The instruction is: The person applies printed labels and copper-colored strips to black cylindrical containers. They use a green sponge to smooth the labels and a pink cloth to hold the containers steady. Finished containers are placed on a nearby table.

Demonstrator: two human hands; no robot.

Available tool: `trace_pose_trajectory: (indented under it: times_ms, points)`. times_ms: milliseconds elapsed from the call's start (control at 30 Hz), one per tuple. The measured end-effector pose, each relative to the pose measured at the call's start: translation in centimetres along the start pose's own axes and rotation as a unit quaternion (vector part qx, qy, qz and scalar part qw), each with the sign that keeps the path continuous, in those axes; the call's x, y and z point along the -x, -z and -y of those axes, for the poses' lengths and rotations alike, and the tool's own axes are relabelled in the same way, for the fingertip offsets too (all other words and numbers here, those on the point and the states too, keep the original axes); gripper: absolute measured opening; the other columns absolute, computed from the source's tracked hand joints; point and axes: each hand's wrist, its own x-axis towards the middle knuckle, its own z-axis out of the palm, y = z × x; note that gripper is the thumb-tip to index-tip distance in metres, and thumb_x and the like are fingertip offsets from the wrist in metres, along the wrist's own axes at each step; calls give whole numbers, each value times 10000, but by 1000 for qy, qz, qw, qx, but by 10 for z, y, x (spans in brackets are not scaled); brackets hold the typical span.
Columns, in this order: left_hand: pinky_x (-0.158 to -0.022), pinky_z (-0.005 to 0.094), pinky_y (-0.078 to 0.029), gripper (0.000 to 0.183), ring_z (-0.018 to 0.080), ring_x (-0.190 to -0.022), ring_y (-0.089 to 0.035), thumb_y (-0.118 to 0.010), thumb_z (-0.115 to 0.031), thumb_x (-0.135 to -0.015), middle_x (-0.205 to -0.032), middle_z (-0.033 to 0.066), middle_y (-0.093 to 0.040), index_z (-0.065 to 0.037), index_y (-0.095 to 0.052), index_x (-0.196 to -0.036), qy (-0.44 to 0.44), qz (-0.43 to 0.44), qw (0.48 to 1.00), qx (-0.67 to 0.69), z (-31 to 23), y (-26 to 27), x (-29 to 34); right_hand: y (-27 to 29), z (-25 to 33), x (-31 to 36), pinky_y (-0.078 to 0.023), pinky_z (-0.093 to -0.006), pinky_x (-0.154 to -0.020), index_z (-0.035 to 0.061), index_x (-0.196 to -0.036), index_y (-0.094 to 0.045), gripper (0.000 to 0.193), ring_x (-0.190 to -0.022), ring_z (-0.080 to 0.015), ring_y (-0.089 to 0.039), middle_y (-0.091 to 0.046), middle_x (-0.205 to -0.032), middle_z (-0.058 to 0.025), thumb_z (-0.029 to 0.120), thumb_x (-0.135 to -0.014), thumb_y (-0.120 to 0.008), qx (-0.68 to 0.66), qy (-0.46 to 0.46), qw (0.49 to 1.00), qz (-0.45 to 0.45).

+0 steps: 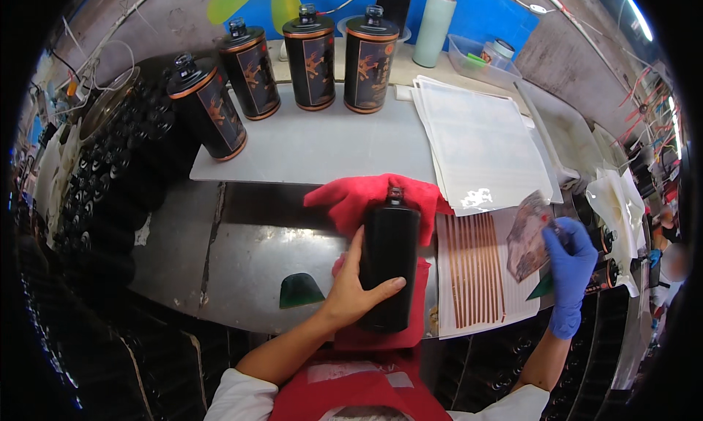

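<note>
Black: one plain bottle (392,263), pointing its neck away from you; whether it is lying flat or tilting, one cannot tell.

Left hand (348,296), bare: you are clasping the plain bottle, your thumb crossing its upper face, your fingers curling along its left side.

Right hand (571,258), blue-gloved, well to the right of the plain bottle: you are pinching a patterned film (526,241) by its right edge, the fingertips blurring.

Red cloth (344,205), one: showing beyond the plain bottle's neck and past its base.

Green piece (300,290), one: lying left of the plain bottle.

Copper strips (474,271), a row: lying on a white sheet (518,304) right of the plain bottle.

Clear sheets (480,131), a stack: lying beyond the plain bottle, to its right.

Labelled bottles (310,69), four: standing on a grey board (300,150) beyond the plain bottle, mostly to its left.

Flask (435,27), pale green, one: standing far beyond the plain bottle, a clear tub (467,58) sitting beside it.

Dark bottles (95,175), many: crowding well left of the plain bottle.
</note>
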Motion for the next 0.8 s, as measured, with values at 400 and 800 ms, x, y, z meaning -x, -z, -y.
trace_pose_trajectory:
  times_ms: [400, 800]
  points:
    - [-1051, 362, -306, 1132, 291, -1270, -376, -793, -212, -713, -1378, 209, -339, -8, 39, -1453, -30, -20, 985, -167, -25, -5, 15, -32, 44, 47, -392, -172, -559, 34, -921, -666, 190, -622, -13, -471, -597, -694, 22, 19, -745, -734, 45, 9, 987, 153]
    - [-1021, 380, -342, 839, 307, -1245, -409, -723, -247, -782, -1373, 215, -378, 32, -244, -1412, -210, -50, 969, -123, -24, 1, 19, -18, 84, 69, -477, -184, -681, 50, -1028, -673, 284, -762, -48, -588, -677, -860, -29, -23, -756, -706, -76, 21, 957, 278]
